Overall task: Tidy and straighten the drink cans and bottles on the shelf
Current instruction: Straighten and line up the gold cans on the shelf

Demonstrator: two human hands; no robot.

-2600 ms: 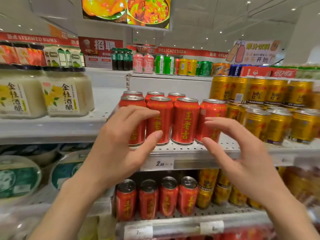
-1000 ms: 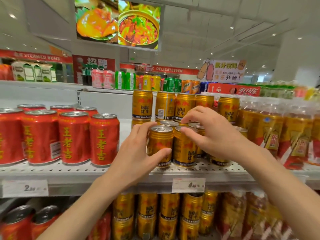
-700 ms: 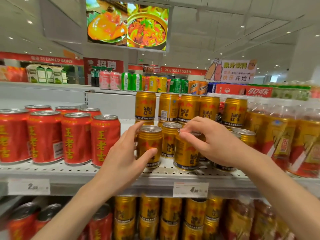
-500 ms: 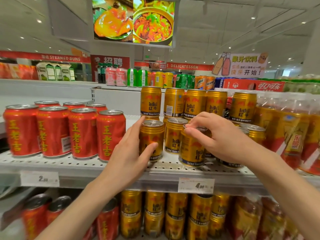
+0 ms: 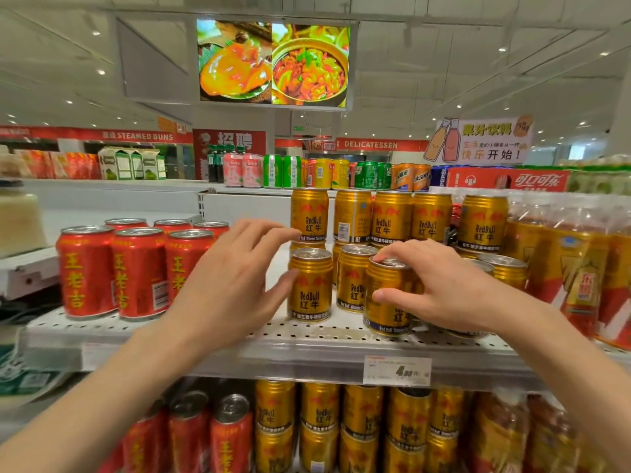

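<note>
I see glossy metal gold cans (image 5: 310, 285) with bare silvery lids, and red cans (image 5: 138, 273) with the same shiny printed finish. The shelf (image 5: 307, 336) looks like matt perforated metal. The price tag (image 5: 397, 370) looks like paper; the bottles (image 5: 560, 254) are clear, shiny plastic.

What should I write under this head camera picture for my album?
Right hand grips a gold can on the shelf; left hand hovers open beside another.
</note>
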